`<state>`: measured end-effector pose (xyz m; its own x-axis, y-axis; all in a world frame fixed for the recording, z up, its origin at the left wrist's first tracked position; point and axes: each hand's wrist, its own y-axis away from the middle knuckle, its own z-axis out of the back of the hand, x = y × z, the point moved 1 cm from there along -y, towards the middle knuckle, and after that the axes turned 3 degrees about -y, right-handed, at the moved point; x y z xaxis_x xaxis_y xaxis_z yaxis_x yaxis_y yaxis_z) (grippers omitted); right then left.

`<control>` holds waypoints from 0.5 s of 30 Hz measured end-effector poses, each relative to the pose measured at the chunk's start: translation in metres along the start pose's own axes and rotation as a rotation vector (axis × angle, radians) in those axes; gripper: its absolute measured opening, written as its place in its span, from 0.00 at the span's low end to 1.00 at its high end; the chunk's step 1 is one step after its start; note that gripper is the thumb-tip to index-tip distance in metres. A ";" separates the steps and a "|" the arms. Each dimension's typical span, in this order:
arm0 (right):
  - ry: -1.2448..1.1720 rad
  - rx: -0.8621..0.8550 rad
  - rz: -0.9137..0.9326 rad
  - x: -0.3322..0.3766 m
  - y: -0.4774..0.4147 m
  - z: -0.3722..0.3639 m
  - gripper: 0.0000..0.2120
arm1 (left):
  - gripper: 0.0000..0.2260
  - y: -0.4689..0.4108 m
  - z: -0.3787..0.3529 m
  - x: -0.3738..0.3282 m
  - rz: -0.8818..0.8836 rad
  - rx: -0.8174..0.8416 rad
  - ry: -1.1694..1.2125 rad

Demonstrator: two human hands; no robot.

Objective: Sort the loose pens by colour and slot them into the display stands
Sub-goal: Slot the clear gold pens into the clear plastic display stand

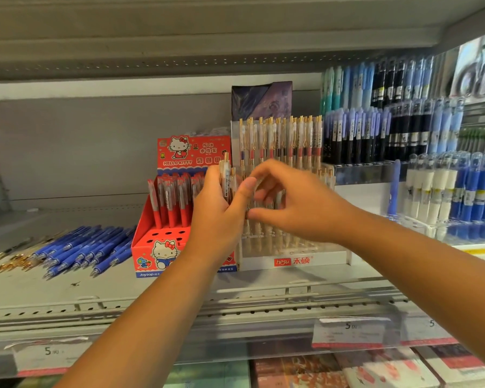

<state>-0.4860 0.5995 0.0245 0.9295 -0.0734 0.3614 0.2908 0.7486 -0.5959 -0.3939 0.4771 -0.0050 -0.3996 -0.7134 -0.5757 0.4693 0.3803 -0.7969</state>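
My left hand grips a small bunch of clear pens with gold clips, upright, in front of the clear acrylic display stand. My right hand hovers beside it with thumb and fingers curved toward the bunch; whether it pinches a pen is blurred. The stand's back rows hold several gold-clip pens. Loose blue pens lie in a pile on the shelf at left, with a few gold-clip pens beside them. A red Hello Kitty stand holds red pens.
Tiered racks of blue, black and white pens fill the right side. The upper shelf hangs low overhead. A clear rail with price tags runs along the shelf's front edge. Notebooks lie on the shelf below.
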 end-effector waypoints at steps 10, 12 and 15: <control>-0.570 0.055 -0.220 0.007 0.003 -0.016 0.10 | 0.08 0.002 0.001 -0.004 -0.007 0.031 0.026; -0.645 0.042 -0.242 0.007 0.004 -0.019 0.08 | 0.07 0.002 0.001 -0.003 -0.006 0.029 0.032; -0.684 0.048 -0.253 0.006 0.004 -0.021 0.06 | 0.09 0.001 0.000 -0.003 -0.003 0.049 0.056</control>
<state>-0.4746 0.5888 0.0091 0.4812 0.1686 0.8603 0.4531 0.7923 -0.4087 -0.3920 0.4798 -0.0043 -0.4440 -0.6797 -0.5838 0.5057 0.3477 -0.7895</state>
